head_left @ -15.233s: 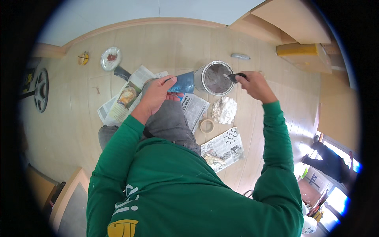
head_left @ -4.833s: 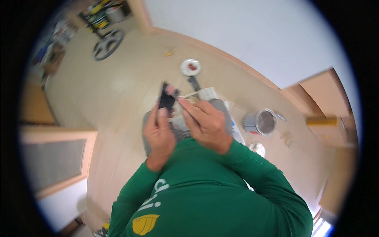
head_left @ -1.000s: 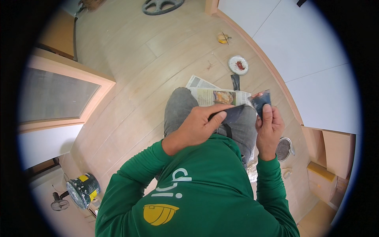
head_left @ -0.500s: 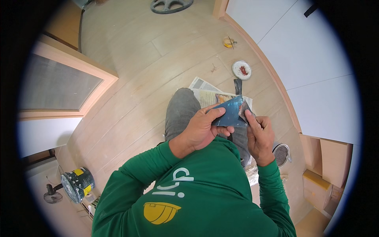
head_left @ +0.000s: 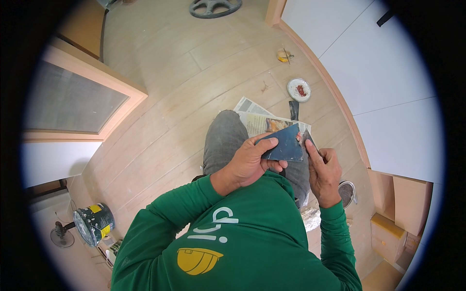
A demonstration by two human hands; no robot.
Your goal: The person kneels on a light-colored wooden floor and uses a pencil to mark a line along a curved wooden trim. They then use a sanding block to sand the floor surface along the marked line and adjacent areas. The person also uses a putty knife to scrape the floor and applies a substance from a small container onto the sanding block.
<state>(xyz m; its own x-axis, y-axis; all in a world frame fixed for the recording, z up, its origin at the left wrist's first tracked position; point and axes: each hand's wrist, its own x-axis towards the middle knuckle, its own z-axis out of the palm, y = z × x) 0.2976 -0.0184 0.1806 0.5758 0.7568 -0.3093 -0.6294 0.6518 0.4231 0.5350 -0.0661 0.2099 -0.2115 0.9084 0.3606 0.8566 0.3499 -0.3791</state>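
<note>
My left hand (head_left: 246, 162) is closed on a flat, dark blue plate (head_left: 284, 145), thumb on top and fingers underneath. Over my lap, my right hand (head_left: 324, 175) pinches a small, dark, thin blade (head_left: 309, 137) at the plate's right edge. Whether blade and plate touch I cannot tell. A dab of pinkish-red paste (head_left: 298, 137) sits on the plate near its upper right corner. Beyond my hands, newspaper sheets (head_left: 253, 124) lie on the floor. Past them is a round white lid (head_left: 292, 88) bearing more red paste.
A black flat strip (head_left: 294, 110) lies by the newspaper. Farther off are a yellow tape roll (head_left: 282, 56) and a grey wheel-shaped base (head_left: 215, 8). White cabinet fronts (head_left: 383, 63) line the right. At left stand a framed glass door (head_left: 80, 97) and a dark bucket (head_left: 93, 224).
My right hand has drawn the small blade slightly right, off the plate's face to its edge. The blue plate has tilted and its surface shows more fully.
</note>
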